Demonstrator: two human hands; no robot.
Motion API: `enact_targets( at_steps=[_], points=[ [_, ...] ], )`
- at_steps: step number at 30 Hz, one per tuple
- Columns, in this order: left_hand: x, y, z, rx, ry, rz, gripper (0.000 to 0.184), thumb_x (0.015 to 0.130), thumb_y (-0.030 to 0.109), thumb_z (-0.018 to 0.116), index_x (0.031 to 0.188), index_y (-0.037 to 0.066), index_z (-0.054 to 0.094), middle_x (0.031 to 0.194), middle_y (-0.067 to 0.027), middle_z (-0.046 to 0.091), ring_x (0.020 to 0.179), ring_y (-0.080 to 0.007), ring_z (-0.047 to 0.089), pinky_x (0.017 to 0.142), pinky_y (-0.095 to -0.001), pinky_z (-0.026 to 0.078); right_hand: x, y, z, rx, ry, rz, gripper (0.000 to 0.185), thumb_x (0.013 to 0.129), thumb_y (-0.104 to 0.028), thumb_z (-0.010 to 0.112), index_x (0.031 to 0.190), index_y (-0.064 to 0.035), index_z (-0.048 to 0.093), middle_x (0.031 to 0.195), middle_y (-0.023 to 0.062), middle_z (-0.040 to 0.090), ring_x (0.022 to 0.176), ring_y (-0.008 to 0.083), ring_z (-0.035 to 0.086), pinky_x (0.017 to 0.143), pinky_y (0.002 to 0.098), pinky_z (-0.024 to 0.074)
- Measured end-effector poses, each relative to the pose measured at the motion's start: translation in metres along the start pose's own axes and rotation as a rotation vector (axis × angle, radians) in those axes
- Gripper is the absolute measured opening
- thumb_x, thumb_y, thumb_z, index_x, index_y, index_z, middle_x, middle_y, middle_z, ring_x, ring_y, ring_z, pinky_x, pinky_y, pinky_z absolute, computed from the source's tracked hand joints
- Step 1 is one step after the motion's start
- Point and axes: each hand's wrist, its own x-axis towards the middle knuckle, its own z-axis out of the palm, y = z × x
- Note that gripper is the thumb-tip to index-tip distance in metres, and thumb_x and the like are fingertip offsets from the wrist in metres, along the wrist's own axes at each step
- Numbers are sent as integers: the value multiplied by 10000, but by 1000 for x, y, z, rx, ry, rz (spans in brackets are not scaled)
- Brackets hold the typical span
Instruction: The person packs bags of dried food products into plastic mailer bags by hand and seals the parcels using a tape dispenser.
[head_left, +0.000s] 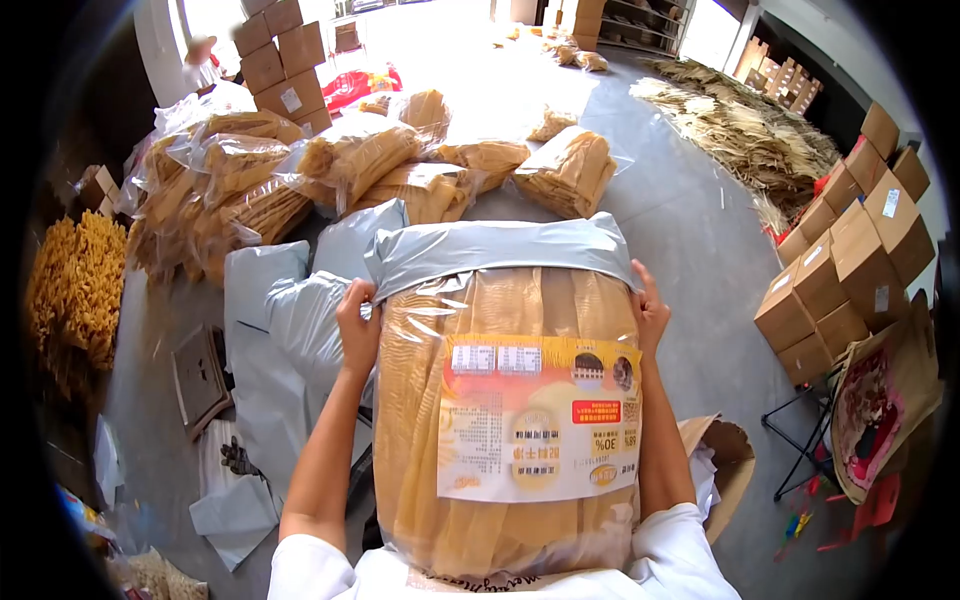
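Note:
A large clear bag of flat tan-yellow dried sheets (540,305) rests against the person's front, with a printed label (540,420) on its face. Across its far end lies a grey plastic mailer (500,245), folded or bunched over the bag's edge. My left hand (358,322) grips the mailer's left side, fingers curled in. At the right edge my right hand (650,308) is closed on the mailer's other side, its fingertips partly hidden. More grey mailers (265,350) lie just left of the bag.
Several clear bags of tan sheets (360,160) are piled ahead. Brown cartons (840,265) stand at right, beside a folding chair (880,410). An open carton (725,465) is near my right forearm. Yellow material (75,300) is heaped at left. A person (203,62) is at the far left.

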Motion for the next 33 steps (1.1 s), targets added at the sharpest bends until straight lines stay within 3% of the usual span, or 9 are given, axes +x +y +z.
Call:
enact_targets(
  at_steps=[2, 5, 7, 10, 13, 17, 26, 30, 33],
  points=[
    [-2, -11, 16, -104, 99, -137, 152, 674, -95, 488, 762, -7, 401, 641, -92, 389, 608, -201, 412, 559, -269, 369, 1, 2, 0, -58, -75, 214, 324, 848, -13, 475, 1140, -55, 610, 633, 141, 485, 540, 93, 443, 524, 241, 398],
    [-6, -19, 17, -110, 8, -217, 194, 688, -132, 471, 789, 12, 389, 637, -49, 397, 581, -135, 391, 525, -234, 356, 0, 30, -5, -141, -60, -70, 316, 869, -39, 466, 1159, -18, 589, 763, 175, 591, 675, 69, 511, 620, 224, 438],
    [-14, -24, 19, -316, -85, -366, 209, 722, -130, 470, 864, 19, 428, 627, -35, 465, 566, -90, 425, 503, -228, 354, -6, 27, -14, 13, -237, 261, 313, 871, -59, 488, 1161, 19, 579, 888, 128, 644, 778, 66, 532, 681, 230, 455],
    [-26, -8, 12, -493, -147, -554, 210, 776, -97, 465, 960, -4, 507, 630, -66, 600, 552, -87, 507, 485, -266, 380, -11, -4, -28, 231, -318, 300, 307, 868, -62, 508, 1148, 39, 582, 915, 59, 646, 792, 64, 524, 688, 230, 455],
    [-23, 33, -6, -161, -100, -277, 174, 785, -87, 469, 929, -30, 549, 591, -150, 577, 471, -177, 494, 487, -315, 389, -31, -14, -51, 224, -375, 315, 258, 864, -52, 520, 1088, 52, 596, 870, 21, 628, 769, 56, 519, 667, 219, 445],
    [-13, 79, -27, 99, -154, -269, 56, 802, -32, 497, 830, -43, 544, 612, -244, 454, 479, -325, 398, 479, -363, 349, -59, -30, -70, 244, -283, 267, 185, 884, -34, 490, 991, 68, 602, 809, -2, 610, 735, 49, 515, 636, 203, 427],
    [-81, 103, -58, 12, -232, -209, 26, 802, -17, 496, 788, -17, 518, 560, -196, 357, 446, -221, 310, 449, -327, 316, -130, -57, -97, 260, -149, 350, 194, 919, -12, 428, 973, 83, 589, 734, -24, 574, 656, 31, 489, 554, 209, 413],
    [-98, 83, -69, 75, -397, -305, 51, 788, -6, 516, 824, -17, 551, 565, -185, 419, 456, -176, 437, 470, -303, 365, -119, -52, -105, -144, -366, 315, 210, 840, 34, 484, 1003, 19, 615, 706, 83, 628, 580, 110, 550, 525, 230, 415],
    [-77, 87, -63, 129, -418, -328, 99, 760, 12, 556, 852, -24, 563, 609, -167, 508, 513, -171, 532, 517, -289, 430, -88, -66, -90, -132, -190, 115, 279, 754, 53, 543, 1009, -10, 635, 761, 115, 635, 607, 190, 598, 532, 263, 455]
  ],
)
